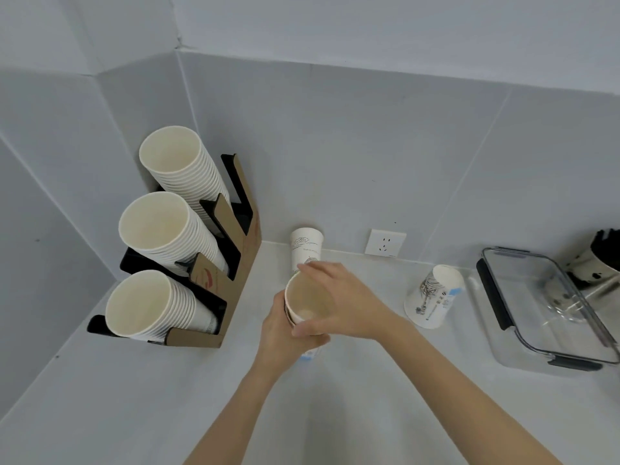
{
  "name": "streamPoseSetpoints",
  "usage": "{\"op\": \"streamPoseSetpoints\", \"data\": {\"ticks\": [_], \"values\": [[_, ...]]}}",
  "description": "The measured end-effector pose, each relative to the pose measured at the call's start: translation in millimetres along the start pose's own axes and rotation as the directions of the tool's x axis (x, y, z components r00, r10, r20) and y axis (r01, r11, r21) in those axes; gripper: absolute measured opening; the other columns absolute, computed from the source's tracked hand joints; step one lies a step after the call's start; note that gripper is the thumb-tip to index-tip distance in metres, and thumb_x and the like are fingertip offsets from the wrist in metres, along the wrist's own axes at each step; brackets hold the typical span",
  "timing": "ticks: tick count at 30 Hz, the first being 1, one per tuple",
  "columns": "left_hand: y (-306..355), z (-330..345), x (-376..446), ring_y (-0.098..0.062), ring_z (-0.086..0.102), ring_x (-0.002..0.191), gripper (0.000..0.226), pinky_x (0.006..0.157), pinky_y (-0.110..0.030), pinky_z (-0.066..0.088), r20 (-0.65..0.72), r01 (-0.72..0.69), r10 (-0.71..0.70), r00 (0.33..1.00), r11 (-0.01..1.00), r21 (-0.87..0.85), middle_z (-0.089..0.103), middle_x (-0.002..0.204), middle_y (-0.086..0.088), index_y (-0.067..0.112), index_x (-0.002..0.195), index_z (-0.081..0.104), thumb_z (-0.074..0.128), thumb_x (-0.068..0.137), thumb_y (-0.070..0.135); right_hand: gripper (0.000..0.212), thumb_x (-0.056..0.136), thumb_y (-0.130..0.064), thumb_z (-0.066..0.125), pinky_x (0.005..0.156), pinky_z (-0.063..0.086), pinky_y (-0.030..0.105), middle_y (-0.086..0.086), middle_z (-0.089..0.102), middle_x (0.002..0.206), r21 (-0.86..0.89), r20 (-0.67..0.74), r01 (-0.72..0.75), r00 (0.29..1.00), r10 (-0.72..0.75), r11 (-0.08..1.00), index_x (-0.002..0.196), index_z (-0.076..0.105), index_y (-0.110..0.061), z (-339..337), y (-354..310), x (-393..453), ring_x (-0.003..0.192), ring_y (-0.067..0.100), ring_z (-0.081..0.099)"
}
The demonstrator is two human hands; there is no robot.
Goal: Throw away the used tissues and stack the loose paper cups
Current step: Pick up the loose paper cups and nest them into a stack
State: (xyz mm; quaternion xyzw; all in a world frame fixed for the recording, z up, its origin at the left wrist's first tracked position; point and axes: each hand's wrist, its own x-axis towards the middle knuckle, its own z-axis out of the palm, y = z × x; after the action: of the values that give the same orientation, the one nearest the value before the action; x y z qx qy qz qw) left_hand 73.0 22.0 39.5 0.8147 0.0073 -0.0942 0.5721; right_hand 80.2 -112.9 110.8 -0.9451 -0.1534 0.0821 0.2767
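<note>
- Left hand (285,333): fingers wrapped round the held cup stack (307,305), mouth up, axis near upright; lower part hidden.
- Right hand (339,302): fingers curled over the stack's rim.
- Loose cups, two: inverted cup (434,297), right, tilted; far cup (306,245), partly hidden.
- Cup holder (231,263), left: three leaning stacks.
- Clear container (543,310): cut off right.

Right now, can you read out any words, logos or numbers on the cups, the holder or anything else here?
Nothing is legible.
Upside-down cup by the wall: printed lines, too blurred.
Upside-down cup near the container: drawing and blue label, too small.
Cardboard cup holder: red mark, unreadable.
Wall socket: no text visible.
</note>
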Motion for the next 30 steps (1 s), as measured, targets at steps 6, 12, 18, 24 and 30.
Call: {"op": "streamPoseSetpoints", "data": {"ticks": [6, 12, 18, 24, 30], "values": [[-1.3, 0.1, 4.3, -0.004, 0.057, 0.093, 0.088, 0.068, -0.014, 0.045, -0.018, -0.003, 0.002, 1.0, 1.0, -0.03, 0.057, 0.103, 0.016, 0.032, 0.119, 0.039, 0.087, 0.047, 0.019, 0.088, 0.07, -0.047, 0.072, 0.111, 0.025, 0.027, -0.01, 0.028, 0.152, 0.214, 0.104, -0.143, 0.987, 0.123, 0.966, 0.143, 0.026, -0.029, 22.2, 25.6, 15.8, 0.138, 0.01, 0.027], [7.7, -14.7, 24.3, -0.002, 0.053, 0.091, 0.082, 0.068, -0.009, 0.038, -0.137, -0.031, 0.026, 0.99, 0.999, -0.035, 0.05, 0.096, 0.029, 0.039, 0.108, 0.037, 0.088, 0.047, 0.017, 0.044, 0.083, -0.038, 0.06, 0.091, 0.037, 0.022, -0.002, 0.061, 0.121, 0.59, -0.056, -0.246, 0.938, 0.343, 0.769, 0.123, 0.054, -0.021, 11.2, 48.1, 49.6, 0.115, 0.012, 0.054], [2.4, -25.6, 48.0, -0.01, 0.053, 0.1, 0.084, 0.081, -0.024, 0.042, -0.162, -0.018, 0.013, 0.987, 1.0, -0.025, 0.054, 0.108, 0.015, 0.036, 0.11, 0.039, 0.089, 0.046, 0.017, 0.048, 0.084, -0.029, 0.06, 0.084, 0.036, 0.026, 0.014, 0.061, 0.121, 0.613, -0.057, -0.428, 0.814, 0.578, 0.664, 0.124, 0.051, -0.005, 32.6, 76.2, 104.4, 0.105, 0.023, 0.055], [-3.3, -27.5, 66.0, -0.007, 0.055, 0.102, 0.085, 0.077, -0.018, 0.044, -0.155, 0.004, -0.011, 0.988, 0.999, -0.039, 0.055, 0.105, 0.023, 0.039, 0.112, 0.041, 0.088, 0.044, 0.019, 0.061, 0.085, -0.034, 0.058, 0.077, 0.034, 0.029, 0.02, 0.051, 0.13, 0.607, 0.072, -0.579, 0.723, 0.688, 0.545, 0.128, 0.037, 0.002, 65.1, 89.5, 145.9, 0.116, 0.032, 0.051], [-3.5, -27.8, 67.9, -0.003, 0.054, 0.102, 0.087, 0.066, -0.003, 0.044, -0.136, -0.006, 0.004, 0.991, 1.0, -0.017, 0.056, 0.11, 0.02, 0.038, 0.116, 0.041, 0.087, 0.044, 0.021, 0.062, 0.076, -0.026, 0.069, 0.077, 0.045, 0.034, 0.017, 0.056, 0.109, 0.7, 0.121, -0.559, 0.706, 0.698, 0.444, 0.123, 0.042, 0.005, 70.9, 97.4, 161.5, 0.094, 0.028, 0.055]]}}
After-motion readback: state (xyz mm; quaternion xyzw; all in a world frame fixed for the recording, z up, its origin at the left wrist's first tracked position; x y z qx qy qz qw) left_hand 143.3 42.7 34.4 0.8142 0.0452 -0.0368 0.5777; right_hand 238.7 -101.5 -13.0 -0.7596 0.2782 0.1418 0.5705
